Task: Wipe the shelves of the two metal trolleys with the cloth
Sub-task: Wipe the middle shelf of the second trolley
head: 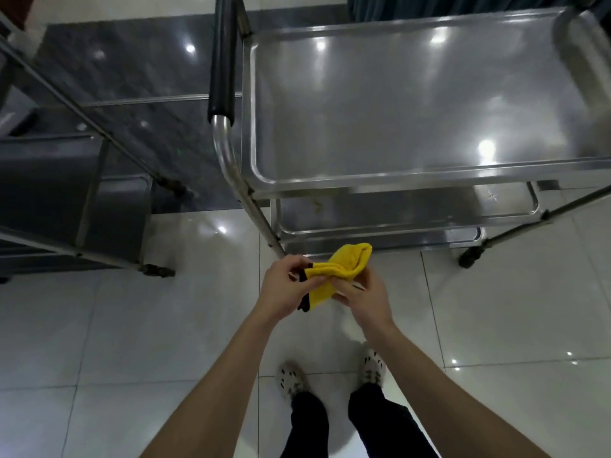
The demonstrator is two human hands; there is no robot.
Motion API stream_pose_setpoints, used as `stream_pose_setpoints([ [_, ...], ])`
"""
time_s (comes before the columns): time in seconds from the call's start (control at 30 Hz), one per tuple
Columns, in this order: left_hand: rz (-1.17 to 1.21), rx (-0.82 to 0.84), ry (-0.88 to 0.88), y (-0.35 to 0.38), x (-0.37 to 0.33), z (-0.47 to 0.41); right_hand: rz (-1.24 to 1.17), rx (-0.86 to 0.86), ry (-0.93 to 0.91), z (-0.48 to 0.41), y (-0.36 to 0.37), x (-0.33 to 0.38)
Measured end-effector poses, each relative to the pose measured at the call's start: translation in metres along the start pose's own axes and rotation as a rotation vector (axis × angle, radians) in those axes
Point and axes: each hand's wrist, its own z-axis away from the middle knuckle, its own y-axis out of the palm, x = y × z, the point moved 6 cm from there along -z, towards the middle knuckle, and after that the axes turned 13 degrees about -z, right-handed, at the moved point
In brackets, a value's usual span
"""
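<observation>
Head view: both hands hold a folded yellow cloth (pixel 334 271) between them, above the tiled floor (pixel 132 325). Left hand (pixel 284 287) pinches the cloth's black-trimmed near edge with curled fingers. Right hand (pixel 363 297) grips the cloth from below, fingers curled under it. Right trolley (pixel 413 183) stands just ahead of the hands; left trolley (pixel 82 180) stands apart, to the left.

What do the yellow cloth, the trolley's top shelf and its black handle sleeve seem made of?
The yellow cloth: soft fabric, perhaps microfibre; it folds thickly. The top shelf: polished metal, likely stainless steel; it mirrors lamps. The black handle sleeve: rubber or plastic, faintly shiny.
</observation>
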Motion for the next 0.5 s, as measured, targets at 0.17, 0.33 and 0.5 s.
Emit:
stream_pose_setpoints([
  [0.17, -0.106, -0.152, 0.112, 0.006, 0.023, 0.0, 0.337, -0.138, -0.149, -0.008, -0.019, -0.031],
  [0.33, -0.191, -0.189, 0.196, 0.026, 0.044, -0.022, 0.56, -0.206, -0.209, -0.04, -0.057, -0.058],
  [0.5, -0.179, -0.249, 0.201, 0.045, 0.092, -0.06, 0.753, -0.018, -0.267, -0.113, -0.062, -0.08],
])
